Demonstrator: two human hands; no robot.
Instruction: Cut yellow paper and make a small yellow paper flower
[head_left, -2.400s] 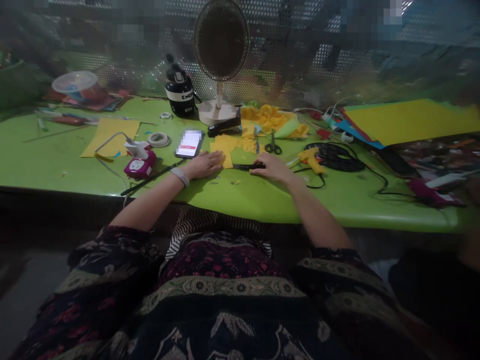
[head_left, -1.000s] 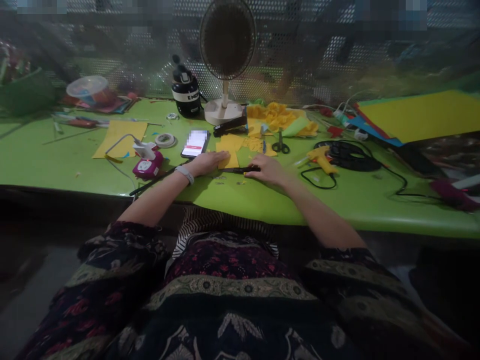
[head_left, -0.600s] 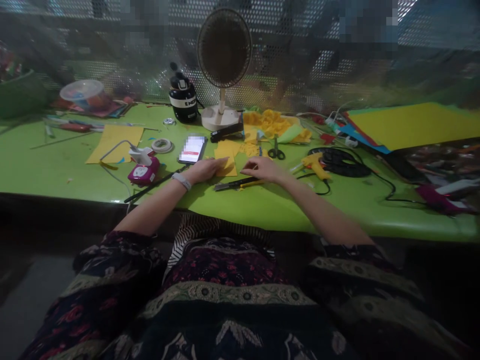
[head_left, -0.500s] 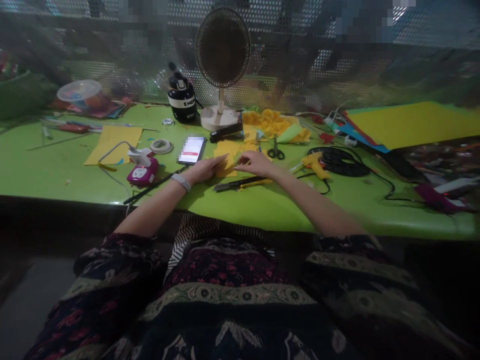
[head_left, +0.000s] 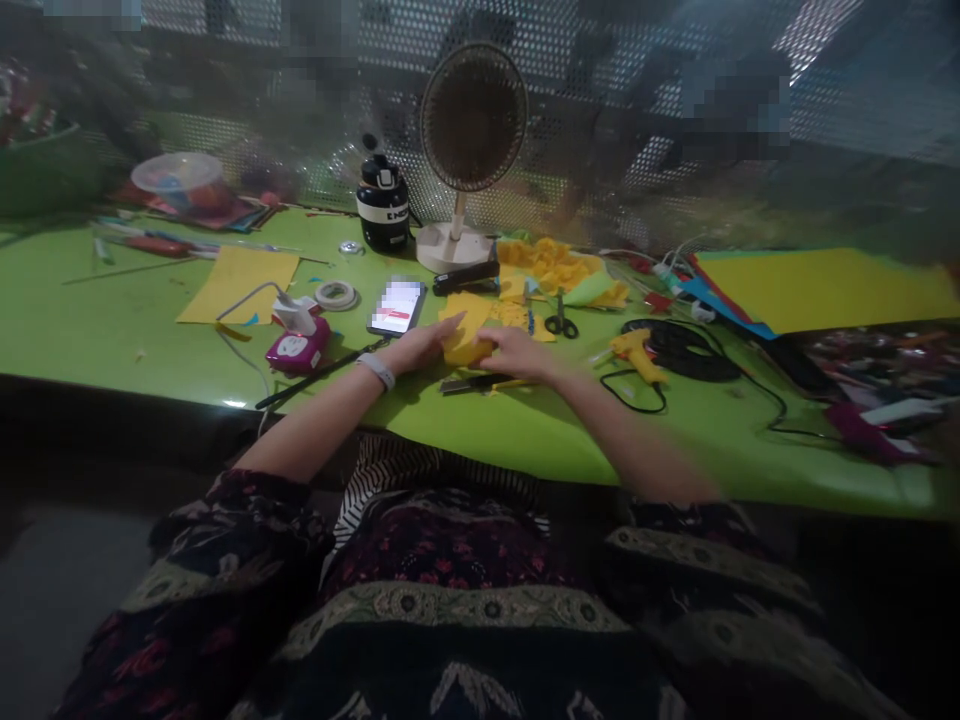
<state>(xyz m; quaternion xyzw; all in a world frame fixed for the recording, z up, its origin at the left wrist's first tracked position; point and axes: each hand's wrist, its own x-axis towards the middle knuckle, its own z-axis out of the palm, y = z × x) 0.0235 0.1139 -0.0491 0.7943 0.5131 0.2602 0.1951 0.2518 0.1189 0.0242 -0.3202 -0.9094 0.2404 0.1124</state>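
Between my two hands is a piece of yellow paper (head_left: 466, 325), tilted a little off the green table. My left hand (head_left: 424, 347) grips its left edge, fingers along the paper. On the opposite side, my right hand (head_left: 516, 353) has its fingers bent and closed on the lower right edge. Just below the paper lies a black utility knife (head_left: 469, 384), partly covered by my right hand and wrist. Small yellow scraps (head_left: 511, 314) lie behind my right hand, with dark-handled scissors (head_left: 561, 322) close by. To the left of the paper rests a lit phone (head_left: 397, 306).
A stapler (head_left: 466, 277) lies before the white fan (head_left: 454, 248), beside a black bottle (head_left: 384, 215). On the right are a yellow glue gun (head_left: 637, 355), its cord and coloured sheets (head_left: 825, 290). A tape roll (head_left: 335, 294) and a purple plug adapter (head_left: 298, 348) are at left.
The view has shifted, so the table's things sit slightly right and lower. My right hand has come onto the yellow paper's edge, and the paper has turned and tilted between my hands.
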